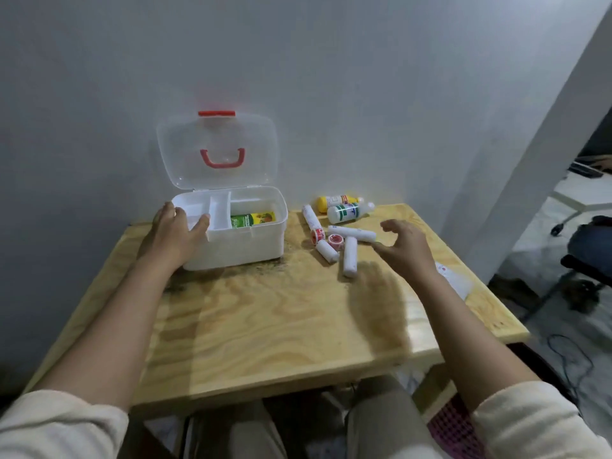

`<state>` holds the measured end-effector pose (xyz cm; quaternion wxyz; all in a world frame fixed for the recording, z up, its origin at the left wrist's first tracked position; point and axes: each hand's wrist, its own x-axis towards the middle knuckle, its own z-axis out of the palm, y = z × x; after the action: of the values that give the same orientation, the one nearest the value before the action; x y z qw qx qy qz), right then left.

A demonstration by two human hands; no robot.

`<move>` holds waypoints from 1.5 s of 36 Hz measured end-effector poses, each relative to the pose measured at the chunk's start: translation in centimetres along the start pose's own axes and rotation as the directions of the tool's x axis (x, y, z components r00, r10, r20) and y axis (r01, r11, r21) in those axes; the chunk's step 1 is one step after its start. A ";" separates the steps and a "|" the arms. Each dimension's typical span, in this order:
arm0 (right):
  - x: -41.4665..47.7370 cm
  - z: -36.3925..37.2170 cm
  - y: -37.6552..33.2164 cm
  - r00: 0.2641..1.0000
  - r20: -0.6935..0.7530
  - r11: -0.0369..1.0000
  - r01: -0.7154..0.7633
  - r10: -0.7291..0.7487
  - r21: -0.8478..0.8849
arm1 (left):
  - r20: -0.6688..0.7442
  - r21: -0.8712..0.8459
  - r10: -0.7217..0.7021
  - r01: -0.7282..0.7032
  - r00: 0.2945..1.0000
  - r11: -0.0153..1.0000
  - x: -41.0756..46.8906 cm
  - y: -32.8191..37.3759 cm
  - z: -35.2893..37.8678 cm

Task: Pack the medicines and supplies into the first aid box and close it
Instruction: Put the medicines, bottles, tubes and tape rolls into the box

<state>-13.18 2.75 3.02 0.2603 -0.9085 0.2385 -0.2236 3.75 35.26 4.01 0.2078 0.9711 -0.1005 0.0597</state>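
Observation:
The white first aid box [245, 243] stands on the wooden table with its clear lid [217, 150] upright against the wall. Inside the box lies a green and yellow carton [253, 219] beside a white tray insert [218, 210]. My left hand [175, 233] grips the box's front left rim. To the right lie several white bandage rolls [350, 256], a small red tape roll [336, 241], a yellow bottle [334, 202] and a white bottle with a green label [347, 213]. My right hand [405, 248] hovers empty just right of the rolls, fingers spread.
A white sachet [453, 279] lies near the table's right edge [490, 293], partly under my right forearm. The grey wall is close behind the box. A dark chair base and cables sit on the floor to the right.

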 end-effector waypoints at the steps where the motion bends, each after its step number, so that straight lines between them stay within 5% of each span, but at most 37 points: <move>1: -0.6 -0.5 1.0 0.999 0.007 0.998 -0.050 0.051 -0.044 | 0.002 -0.006 -0.002 0.002 1.000 1.000 0.0 -0.1 0.1; 9: -3.5 -3.0 5.8 0.958 0.016 0.917 -0.267 0.285 -0.296 | 0.002 0.011 -0.013 0.013 1.000 1.000 0.3 -0.4 0.4; 22: -2.0 -1.1 4.6 0.963 -0.060 0.959 -0.266 0.261 -0.100 | 0.007 -0.068 0.000 0.001 1.000 0.998 0.2 -0.4 0.5; 31: 3.4 0.4 -5.3 0.994 -0.029 0.978 0.110 -0.107 0.178 | 0.002 -0.144 -0.005 0.006 1.000 0.990 0.6 -1.2 0.3; 38: 5.8 4.2 -13.3 0.891 0.207 0.912 0.376 -0.404 0.164 | 0.013 -0.162 -0.016 0.018 1.000 0.987 0.7 -1.0 -0.3; 46: 7.5 8.4 -16.3 0.779 0.410 0.836 0.544 -0.474 -0.067 | 0.059 -0.232 -0.017 0.030 0.998 0.972 0.7 -1.1 -0.8; 54: 8.4 10.6 -17.4 0.752 0.445 0.833 0.553 -0.486 -0.026 | 0.030 -0.266 -0.030 0.037 0.999 0.963 0.4 -0.9 -0.8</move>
<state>4.49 15.07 7.39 0.1608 -0.9823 -0.0690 -0.0669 4.32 36.33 4.41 0.3363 0.9366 -0.0939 0.0295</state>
